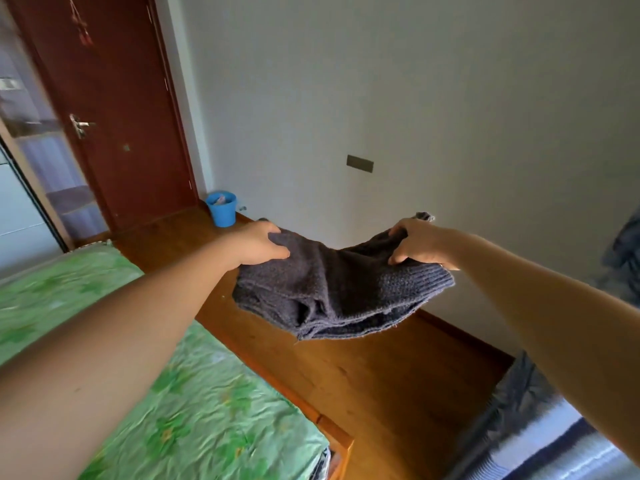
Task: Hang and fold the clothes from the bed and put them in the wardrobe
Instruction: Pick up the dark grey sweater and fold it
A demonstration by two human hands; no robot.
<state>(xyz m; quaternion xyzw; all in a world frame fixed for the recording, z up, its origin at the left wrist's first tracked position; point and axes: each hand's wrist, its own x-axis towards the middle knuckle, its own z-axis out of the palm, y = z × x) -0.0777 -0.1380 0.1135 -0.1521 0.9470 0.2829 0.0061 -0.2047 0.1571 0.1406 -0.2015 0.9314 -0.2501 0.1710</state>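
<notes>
Both hands, left [258,245] and right [417,242], grip a folded grey knit [332,292] aloft

Open floor [363,375] runs between bed [207,410] and wall [415,98]; a blue bucket [221,211] stands in the corner.

You are in a home bedroom. Evidence: a bed [207,410] with a green patterned sheet on a wooden frame, a wood-plank floor [381,375], a red-brown door [121,98] with a lever handle [80,125], a sliding wardrobe panel [20,209] at far left, and a blue bin [221,211] in the floor corner beside the door.
</notes>
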